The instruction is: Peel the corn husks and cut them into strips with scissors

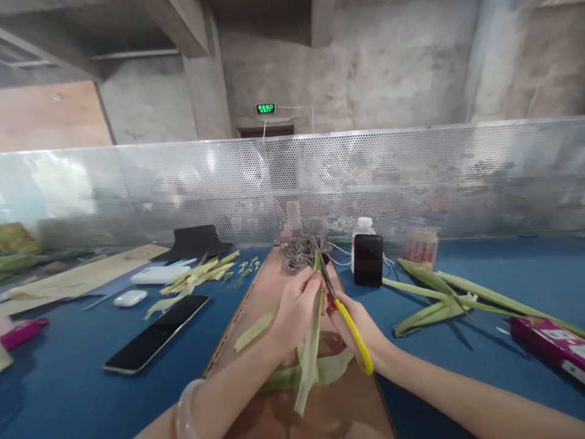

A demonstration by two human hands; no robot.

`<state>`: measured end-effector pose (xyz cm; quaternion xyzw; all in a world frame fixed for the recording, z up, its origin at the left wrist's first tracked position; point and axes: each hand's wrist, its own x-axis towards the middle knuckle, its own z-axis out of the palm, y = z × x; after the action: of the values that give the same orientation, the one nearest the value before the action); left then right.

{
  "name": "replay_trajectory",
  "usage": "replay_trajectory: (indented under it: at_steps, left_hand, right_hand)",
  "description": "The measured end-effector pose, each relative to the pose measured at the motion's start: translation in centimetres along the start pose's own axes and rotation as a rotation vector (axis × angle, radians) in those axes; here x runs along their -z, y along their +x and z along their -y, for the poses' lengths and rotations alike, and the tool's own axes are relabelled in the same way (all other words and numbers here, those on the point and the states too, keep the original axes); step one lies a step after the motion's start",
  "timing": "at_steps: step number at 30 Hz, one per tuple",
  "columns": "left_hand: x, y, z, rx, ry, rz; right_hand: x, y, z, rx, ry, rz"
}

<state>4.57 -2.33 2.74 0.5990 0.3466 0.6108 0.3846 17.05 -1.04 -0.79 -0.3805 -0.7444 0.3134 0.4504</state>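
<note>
Pinching one pale-green leaf strip point(311, 347), left hand point(295, 308); gripping one pair yellow-handled metal scissors point(351, 329), right hand point(364, 326). Noted one flat black phone point(158, 332).

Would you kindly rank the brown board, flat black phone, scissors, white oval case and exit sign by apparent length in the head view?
1. Brown board
2. Flat black phone and scissors: too alike to rank
3. White oval case
4. Exit sign

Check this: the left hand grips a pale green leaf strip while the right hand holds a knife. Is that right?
Not a knife: the head view shows the right hand holding yellow-handled scissors. The left hand does grip a pale green leaf strip.
</note>
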Motion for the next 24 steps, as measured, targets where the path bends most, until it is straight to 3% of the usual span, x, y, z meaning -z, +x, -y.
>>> replay_trajectory:
  at_steps: [8, 14, 24]
  left_hand:
    - [0.09, 0.01, 0.09, -0.019, 0.026, 0.060]
    - [0.40, -0.09, -0.07, -0.052, 0.127, 0.011]
    - [0.15, -0.19, -0.30, -0.060, 0.129, 0.022]
  right_hand:
    - [0.14, -0.21, 0.67, -0.004, -0.054, -0.039]
    - [0.07, 0.01, 0.15, -0.004, -0.113, -0.061]
    - [-0.06, -0.19, -0.19, -0.044, 0.009, -0.062]
